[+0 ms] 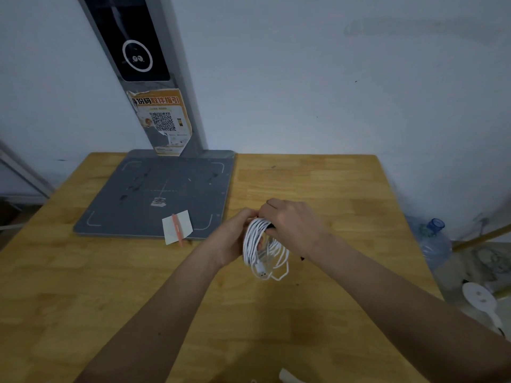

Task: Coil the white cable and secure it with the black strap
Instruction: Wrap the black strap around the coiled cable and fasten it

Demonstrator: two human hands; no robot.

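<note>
- White cable (264,246) already wound into a bundle of loops, held up above the wooden table (318,189), a little right of centre.
- Top of the bundle pinched between both hands; lower loops and a plug end hanging free below.
- Left hand (235,239) closed around the left side of the bundle, fingers curled onto the strands.
- Right hand (290,222) closed over the top right of the bundle, fingers folded down on it.
- Black strap (272,226) visible only as a dark bit under the right fingers, against the cable; another dark tip (302,257) poking out below the right wrist. Whether wrapped fully around: cannot tell.
- Grey mat (154,189) flat on the table to the left, well apart from the hands.
- White paper slip (177,226) with an orange pen (177,229) across it, lying on the mat's near edge.
- Plastic water bottle (434,244) on the floor beyond the table's right edge.
</note>
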